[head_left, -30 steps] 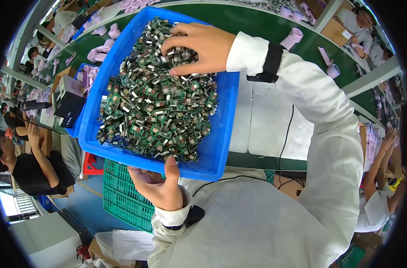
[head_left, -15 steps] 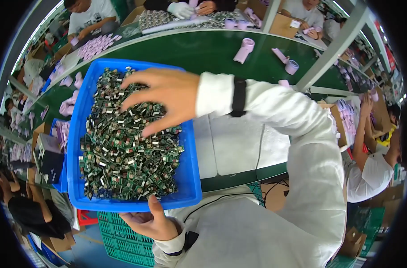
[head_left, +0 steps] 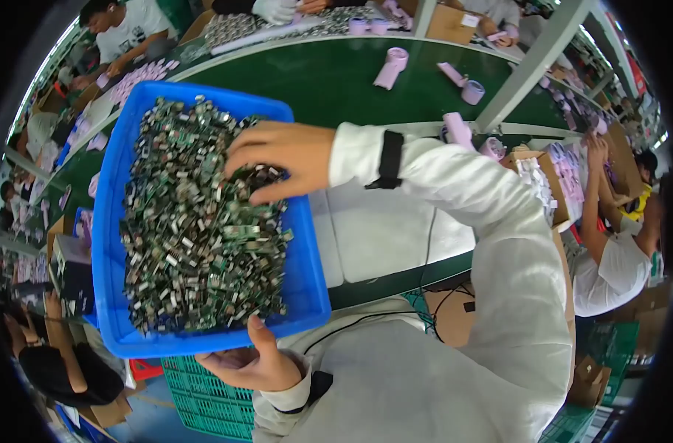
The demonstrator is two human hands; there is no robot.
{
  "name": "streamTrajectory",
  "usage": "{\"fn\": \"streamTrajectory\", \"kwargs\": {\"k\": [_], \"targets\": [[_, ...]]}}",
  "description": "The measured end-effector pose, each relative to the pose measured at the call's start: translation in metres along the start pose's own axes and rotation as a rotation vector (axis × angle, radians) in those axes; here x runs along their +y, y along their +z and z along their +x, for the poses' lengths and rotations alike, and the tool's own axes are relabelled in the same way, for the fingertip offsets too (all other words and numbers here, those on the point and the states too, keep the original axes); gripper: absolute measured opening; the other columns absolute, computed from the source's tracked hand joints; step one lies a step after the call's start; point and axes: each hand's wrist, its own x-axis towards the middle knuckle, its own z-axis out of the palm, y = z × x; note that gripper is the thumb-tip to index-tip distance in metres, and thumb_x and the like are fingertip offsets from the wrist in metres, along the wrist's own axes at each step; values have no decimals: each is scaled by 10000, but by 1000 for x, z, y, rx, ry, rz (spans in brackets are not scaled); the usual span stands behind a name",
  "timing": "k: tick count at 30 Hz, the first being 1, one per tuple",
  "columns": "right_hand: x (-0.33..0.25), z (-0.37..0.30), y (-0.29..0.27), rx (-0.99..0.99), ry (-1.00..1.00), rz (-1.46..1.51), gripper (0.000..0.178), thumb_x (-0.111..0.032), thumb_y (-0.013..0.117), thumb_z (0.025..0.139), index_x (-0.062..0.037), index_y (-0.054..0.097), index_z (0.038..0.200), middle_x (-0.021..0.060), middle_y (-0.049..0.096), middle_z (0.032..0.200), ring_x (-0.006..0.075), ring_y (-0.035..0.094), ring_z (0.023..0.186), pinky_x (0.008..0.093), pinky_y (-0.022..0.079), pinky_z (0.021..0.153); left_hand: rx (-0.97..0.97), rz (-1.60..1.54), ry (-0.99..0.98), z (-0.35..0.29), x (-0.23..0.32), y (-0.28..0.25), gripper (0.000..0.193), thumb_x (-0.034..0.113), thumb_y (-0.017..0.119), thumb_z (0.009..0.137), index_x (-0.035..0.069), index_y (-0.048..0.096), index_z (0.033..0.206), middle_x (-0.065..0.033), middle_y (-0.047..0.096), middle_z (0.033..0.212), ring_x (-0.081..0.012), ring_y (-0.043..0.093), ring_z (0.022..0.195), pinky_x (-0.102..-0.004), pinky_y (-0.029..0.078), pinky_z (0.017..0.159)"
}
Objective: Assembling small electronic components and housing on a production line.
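A blue plastic bin (head_left: 308, 273) holds a heap of small green circuit boards (head_left: 196, 221) with metal and white parts on them. My left hand (head_left: 259, 367) grips the bin's near wall, thumb up at the rim and fingers underneath. Over the right part of the heap is my right hand (head_left: 281, 159), reaching in from the right. Its fingers are bent down against the boards, with the thumb apart from them. Some boards show in the gap between thumb and fingers; the fingertips are partly hidden.
Pink fan-like housings (head_left: 392, 68) lie on the green worktable (head_left: 314, 81) beyond the bin. A metal post (head_left: 532, 66) rises at the right. A green crate (head_left: 204, 395) sits below. A cable (head_left: 429, 258) hangs near my right arm. Several co-workers sit around.
My right hand has moved slightly right and down into the boards, and its spread fingers have drawn together and bent. The bin appears slightly further left; my left hand keeps its hold.
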Motion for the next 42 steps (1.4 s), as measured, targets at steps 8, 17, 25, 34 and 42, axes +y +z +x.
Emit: {"fn": "streamTrajectory", "kwargs": {"k": [8, 17, 25, 34, 42], "targets": [[-3, -16, -33, -182, 138, -32, 218, -265, 671, 946, -109, 657, 1098, 90, 596, 1190, 297, 575, 1086, 405, 470, 952, 11, -29, -62, 4, 7, 1, 660, 60, 805, 826, -70, 416, 1343, -171, 605, 1201, -228, 612, 1007, -335, 500, 899], [-11, 1, -29, 10, 71, -148, 362, -284, 713, 911, -105, 637, 1216, 110, 584, 1266, 315, 571, 1153, 400, 470, 984, -1, -45, -73, 2, 6, 2, 655, 82, 823, 816, -59, 431, 1322, -167, 610, 1179, -214, 614, 1014, -328, 512, 876], [-9, 1, 18, 104, 151, -87, 519, -281, 752, 842, -107, 579, 1299, 139, 534, 1308, 331, 557, 1176, 412, 469, 994, -5, -41, -22, -2, 8, 8, 789, 80, 850, 764, -67, 384, 1384, -176, 575, 1228, -233, 603, 1055, -342, 512, 930], [-24, -14, 0, 44, 210, -60, 450, -159, 747, 760, -120, 627, 1192, 110, 554, 1191, 322, 572, 1087, 406, 490, 949, -31, 41, 109, -3, 6, 7, 874, 98, 864, 749, -92, 343, 1425, -197, 562, 1247, -246, 599, 1067, -342, 517, 916], [-12, -29, -17, 38, 158, -130, 284, -56, 720, 808, -114, 683, 1084, 80, 584, 1121, 276, 594, 1054, 382, 505, 916, 16, -17, 20, 1, 1, 4, 794, 109, 844, 789, -84, 377, 1401, -180, 586, 1218, -236, 598, 1053, -345, 501, 907]]}}
